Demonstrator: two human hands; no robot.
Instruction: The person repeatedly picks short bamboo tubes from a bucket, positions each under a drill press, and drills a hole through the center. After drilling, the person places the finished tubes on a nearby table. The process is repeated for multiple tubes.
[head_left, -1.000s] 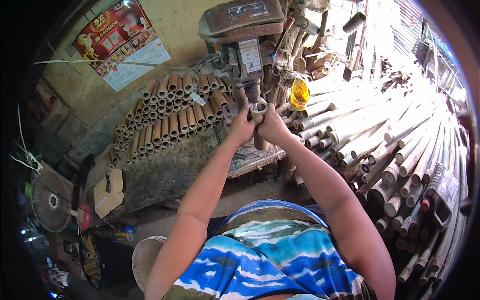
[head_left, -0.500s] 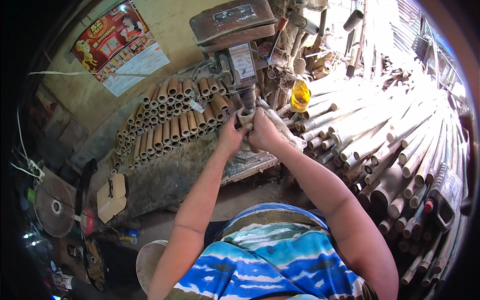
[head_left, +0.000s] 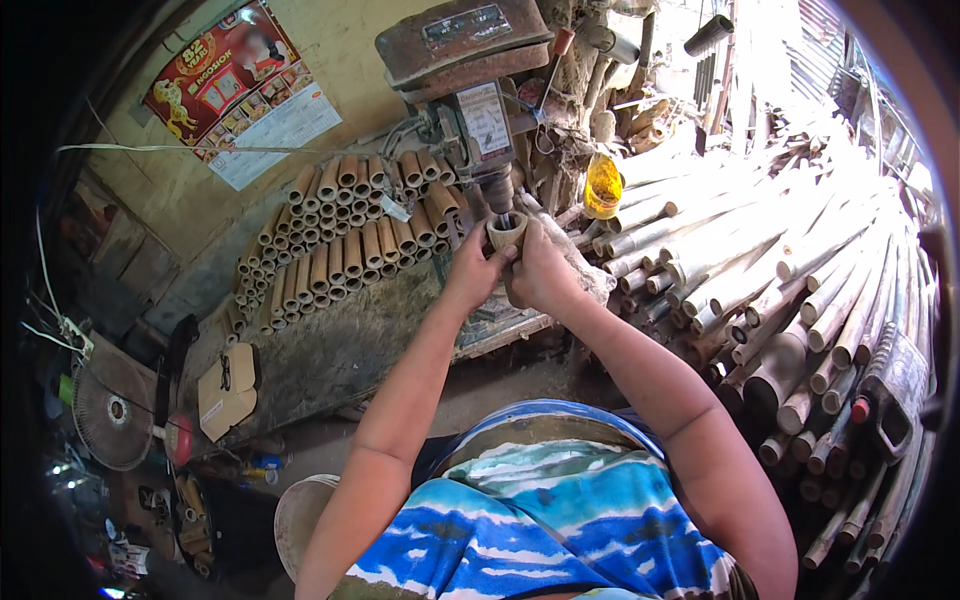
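Both my hands grip one short bamboo tube [head_left: 508, 234] under the chuck of a drill press [head_left: 495, 188]. The tube stands nearly upright, tilted a little toward me, with its open top showing. My left hand [head_left: 477, 268] is wrapped round its left side, thumb across the front. Round the right side closes my right hand [head_left: 543, 268]. The drill's tip meets the tube's mouth; whether it touches the inner wall I cannot tell. The tube's lower part is hidden behind my fingers.
Stacked cut bamboo tubes [head_left: 350, 255] line the worktable [head_left: 340, 345] to the left, by a cardboard piece [head_left: 226, 392]. Long bamboo poles [head_left: 760, 270] pile up on the right, with a dark plastic container [head_left: 893, 390] on them. A yellow container [head_left: 603, 187] hangs near the drill. A fan [head_left: 115, 412] stands far left.
My hands and the bamboo tube have shifted slightly right and toward me. The tube's open mouth now shows more, and the drill's tip shows at it.
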